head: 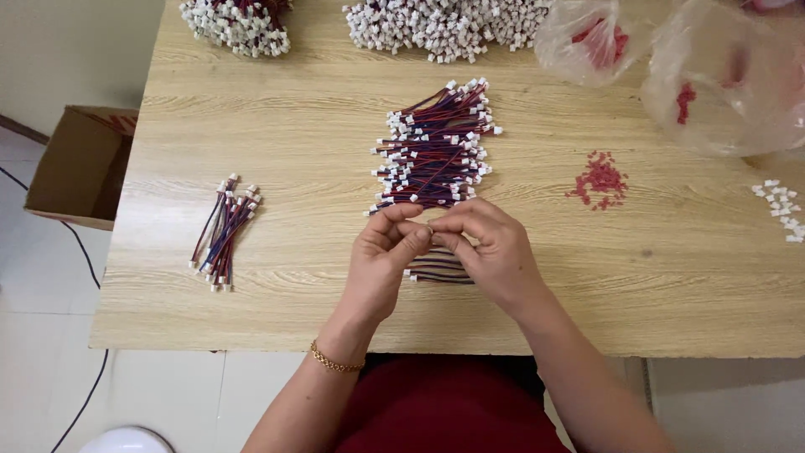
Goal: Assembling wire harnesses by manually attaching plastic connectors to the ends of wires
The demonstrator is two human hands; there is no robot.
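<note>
My left hand (381, 260) and my right hand (490, 247) meet over the middle of a wooden table (293, 109). Both pinch the same small bundle of short red and blue wires with white connectors (438, 270), which pokes out under the fingers. Just beyond my fingertips lies a large pile of the same short wires (436, 147). A smaller bundle of wires (225, 232) lies apart to the left. The exact part between my fingertips is hidden.
Heaps of white-ended wires (440, 29) sit at the far edge, another heap (239, 25) at far left. Clear plastic bags (721, 75) lie at right, with loose red bits (599, 179) and white connectors (781, 205). An open cardboard box (80, 164) stands on the floor left.
</note>
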